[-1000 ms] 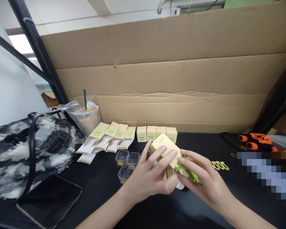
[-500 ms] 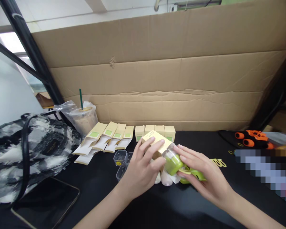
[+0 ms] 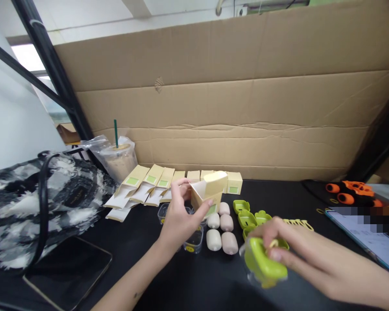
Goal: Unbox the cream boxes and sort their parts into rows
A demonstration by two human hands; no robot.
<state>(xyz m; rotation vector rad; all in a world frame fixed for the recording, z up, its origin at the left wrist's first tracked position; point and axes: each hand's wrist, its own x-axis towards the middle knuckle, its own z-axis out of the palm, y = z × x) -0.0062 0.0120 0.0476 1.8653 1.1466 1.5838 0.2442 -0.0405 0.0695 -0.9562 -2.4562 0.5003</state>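
Observation:
My left hand [image 3: 178, 218] holds a small pale-yellow carton [image 3: 207, 194] upright, its top flap open. My right hand [image 3: 298, 255] grips a lime-green plastic case [image 3: 262, 265] in clear wrap, low near the front of the black table [image 3: 142, 255]. Between the hands lie several beige oval pieces [image 3: 222, 233] and a few green cases [image 3: 246, 216]. Clear small cups [image 3: 194, 244] sit under my left hand.
Flat folded cartons [image 3: 142, 185] and closed yellow boxes [image 3: 234, 183] line the cardboard wall [image 3: 233, 108]. An iced drink cup [image 3: 119, 160] and a black-and-white bag [image 3: 35, 203] stand at left, a phone [image 3: 68, 276] below. Yellow loops [image 3: 298, 223], orange-handled scissors [image 3: 350, 192] and a tablet [image 3: 372, 242] lie right.
The hands have parted: the left lifted the carton up and back with its flap open, the right drew the green case down toward the front. The beige pieces and green cases are now uncovered.

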